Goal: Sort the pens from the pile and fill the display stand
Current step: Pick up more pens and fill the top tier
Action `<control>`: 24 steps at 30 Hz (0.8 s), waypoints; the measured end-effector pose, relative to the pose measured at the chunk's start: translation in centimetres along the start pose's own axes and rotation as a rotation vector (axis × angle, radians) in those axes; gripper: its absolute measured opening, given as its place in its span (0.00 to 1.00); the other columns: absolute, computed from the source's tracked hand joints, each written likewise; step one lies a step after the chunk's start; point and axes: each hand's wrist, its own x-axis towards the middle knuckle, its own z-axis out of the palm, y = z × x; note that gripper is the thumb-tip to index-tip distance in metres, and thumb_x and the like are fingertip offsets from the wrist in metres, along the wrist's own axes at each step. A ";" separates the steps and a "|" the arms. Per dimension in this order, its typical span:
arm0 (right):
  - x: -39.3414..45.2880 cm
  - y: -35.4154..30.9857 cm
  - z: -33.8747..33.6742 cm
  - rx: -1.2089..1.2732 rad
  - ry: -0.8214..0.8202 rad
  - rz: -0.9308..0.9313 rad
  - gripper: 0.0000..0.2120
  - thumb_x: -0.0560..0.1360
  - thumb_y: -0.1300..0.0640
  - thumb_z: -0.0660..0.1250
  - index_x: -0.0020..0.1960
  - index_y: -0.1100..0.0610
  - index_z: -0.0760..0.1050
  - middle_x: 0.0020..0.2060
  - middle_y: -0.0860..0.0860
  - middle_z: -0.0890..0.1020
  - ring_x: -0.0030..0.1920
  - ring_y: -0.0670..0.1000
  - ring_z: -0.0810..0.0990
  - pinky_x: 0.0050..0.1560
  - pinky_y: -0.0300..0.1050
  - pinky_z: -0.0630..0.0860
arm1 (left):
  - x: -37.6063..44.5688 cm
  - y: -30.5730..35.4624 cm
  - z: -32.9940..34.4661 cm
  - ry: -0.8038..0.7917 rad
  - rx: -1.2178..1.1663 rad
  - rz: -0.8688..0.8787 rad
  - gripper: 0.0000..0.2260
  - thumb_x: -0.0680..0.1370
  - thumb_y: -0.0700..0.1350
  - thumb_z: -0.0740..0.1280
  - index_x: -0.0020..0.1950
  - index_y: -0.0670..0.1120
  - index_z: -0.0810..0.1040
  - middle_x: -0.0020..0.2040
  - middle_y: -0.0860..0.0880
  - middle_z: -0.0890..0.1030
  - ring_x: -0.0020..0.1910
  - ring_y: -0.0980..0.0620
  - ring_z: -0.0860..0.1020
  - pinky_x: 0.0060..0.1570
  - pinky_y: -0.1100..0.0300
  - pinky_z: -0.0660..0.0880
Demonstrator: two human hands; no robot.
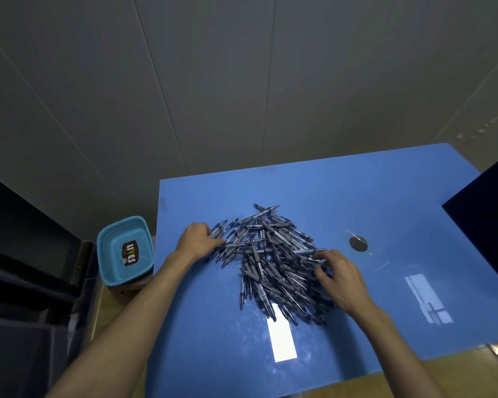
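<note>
A big pile of grey and dark pens point(270, 259) lies in the middle of the blue table point(342, 191). My left hand point(197, 238) rests at the pile's left edge, its fingers curled round a few pens there. My right hand point(339, 275) lies on the pile's right side, fingers spread and bent down onto the pens. No display stand can be told apart in view.
A light blue plastic basket point(124, 249) with a label stands off the table's left edge. A round grey hole cover point(358, 243) sits in the tabletop right of the pile. A dark panel point(483, 225) rises at the right edge. Dark shelving point(26, 268) stands at the left.
</note>
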 end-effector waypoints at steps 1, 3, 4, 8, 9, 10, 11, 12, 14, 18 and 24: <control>-0.1 0.0 0.0 0.001 0.004 0.000 0.09 0.77 0.57 0.68 0.56 0.52 0.79 0.50 0.47 0.79 0.48 0.50 0.81 0.46 0.43 0.70 | 0.0 0.5 0.3 0.008 0.001 -0.005 0.23 0.71 0.60 0.77 0.35 0.41 0.76 0.33 0.43 0.77 0.32 0.47 0.74 0.33 0.56 0.67; -0.5 0.2 -0.1 0.002 0.006 0.002 0.09 0.76 0.58 0.68 0.56 0.52 0.80 0.52 0.47 0.80 0.50 0.51 0.81 0.49 0.45 0.74 | 0.0 1.7 0.6 0.013 0.017 -0.024 0.26 0.67 0.64 0.78 0.31 0.46 0.69 0.29 0.47 0.71 0.30 0.48 0.70 0.31 0.57 0.63; -0.7 0.4 -0.1 0.005 0.006 0.007 0.09 0.76 0.58 0.68 0.56 0.52 0.80 0.52 0.47 0.80 0.50 0.51 0.81 0.50 0.46 0.74 | 0.0 2.4 0.6 0.007 0.030 -0.038 0.28 0.65 0.65 0.79 0.31 0.47 0.67 0.30 0.48 0.70 0.30 0.48 0.69 0.30 0.57 0.61; -1.4 1.5 -0.4 0.006 0.014 0.034 0.09 0.76 0.58 0.68 0.55 0.51 0.80 0.51 0.47 0.80 0.50 0.52 0.81 0.50 0.47 0.76 | 0.6 3.6 0.4 -0.042 0.065 -0.090 0.29 0.63 0.66 0.80 0.33 0.47 0.66 0.32 0.48 0.72 0.31 0.48 0.69 0.29 0.59 0.61; -1.5 1.8 -0.5 0.003 0.013 0.040 0.09 0.76 0.58 0.68 0.55 0.51 0.80 0.50 0.47 0.80 0.50 0.52 0.81 0.50 0.48 0.76 | 0.7 3.6 0.2 -0.050 0.073 -0.095 0.29 0.64 0.66 0.80 0.33 0.47 0.66 0.32 0.48 0.72 0.32 0.48 0.69 0.29 0.58 0.61; -1.7 2.1 -0.6 -0.001 0.013 0.046 0.08 0.76 0.58 0.68 0.55 0.50 0.80 0.50 0.47 0.80 0.50 0.52 0.81 0.50 0.48 0.76 | 0.7 3.7 0.1 -0.056 0.083 -0.095 0.29 0.64 0.65 0.80 0.33 0.47 0.66 0.32 0.48 0.71 0.32 0.48 0.69 0.29 0.58 0.61; -1.9 2.3 -0.7 -0.002 0.016 0.049 0.08 0.76 0.57 0.68 0.54 0.49 0.79 0.50 0.47 0.80 0.50 0.51 0.81 0.49 0.48 0.75 | 0.8 3.8 -0.1 -0.060 0.095 -0.092 0.28 0.64 0.64 0.80 0.33 0.47 0.66 0.32 0.48 0.72 0.31 0.48 0.69 0.29 0.58 0.60; -2.0 2.4 -0.7 -0.001 0.019 0.053 0.08 0.76 0.57 0.68 0.55 0.49 0.79 0.50 0.46 0.80 0.50 0.50 0.80 0.48 0.46 0.75 | 0.8 3.9 -0.2 -0.064 0.118 -0.086 0.27 0.64 0.63 0.81 0.33 0.47 0.67 0.33 0.48 0.73 0.32 0.48 0.70 0.29 0.58 0.61; -2.2 2.6 -0.8 0.003 0.021 0.051 0.09 0.76 0.56 0.68 0.55 0.47 0.79 0.50 0.44 0.79 0.49 0.48 0.80 0.46 0.44 0.72 | 0.7 4.3 -0.5 -0.077 0.179 -0.073 0.23 0.62 0.59 0.81 0.34 0.46 0.71 0.36 0.48 0.75 0.33 0.48 0.73 0.28 0.60 0.63; -2.1 2.4 -0.8 0.012 0.023 0.045 0.08 0.77 0.57 0.68 0.54 0.49 0.79 0.51 0.46 0.80 0.50 0.49 0.80 0.48 0.45 0.74 | 0.2 4.5 -0.5 -0.102 0.256 -0.037 0.20 0.62 0.55 0.80 0.34 0.46 0.71 0.37 0.48 0.76 0.37 0.47 0.77 0.28 0.61 0.66; -1.8 1.9 -0.5 0.014 0.016 0.034 0.08 0.76 0.58 0.67 0.54 0.50 0.79 0.50 0.48 0.80 0.48 0.49 0.81 0.50 0.48 0.76 | -0.6 2.5 -1.2 -0.129 0.290 -0.058 0.17 0.67 0.51 0.77 0.36 0.46 0.70 0.39 0.47 0.76 0.38 0.47 0.75 0.30 0.59 0.66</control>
